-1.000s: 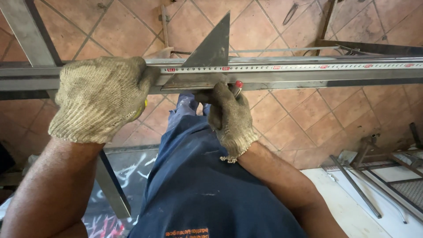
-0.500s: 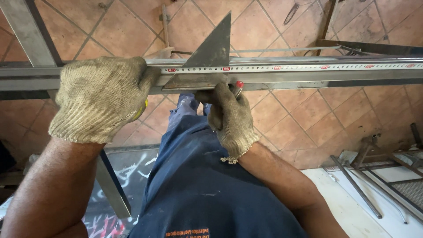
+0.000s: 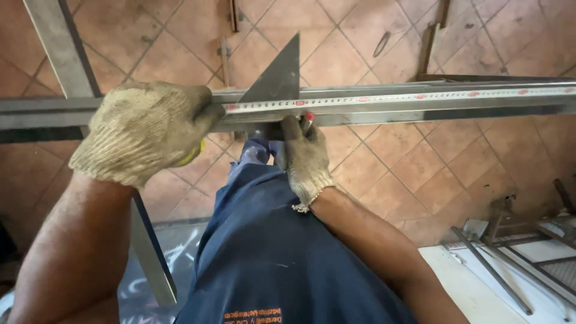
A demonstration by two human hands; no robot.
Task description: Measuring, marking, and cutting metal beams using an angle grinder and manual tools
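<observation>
Here, head view, looking down past the person's blue work trousers to a tiled floor.

A long grey steel bar runs level across the frame from edge to edge. A tape measure blade lies flat along its top face, stretching from the left hand out to the right edge.

Left hand: in a knit work glove, clenched over the bar and the near end of the tape. A bit of yellow shows under the palm, likely the tape case; cannot tell for certain.

Right hand: gloved, reaching up from below the bar, fingers closed on a red-tipped marker whose tip sits at the bar's near edge. The hand also touches the lower part of a dark triangular steel square, which stands upright against the bar, its point rising above it, just right of the left hand.

A second grey bar crosses beneath at an angle, continuing down to lower left.

Lower right: a white sheet on the floor, with thin metal rods and frame pieces lying on and beside it.
</observation>
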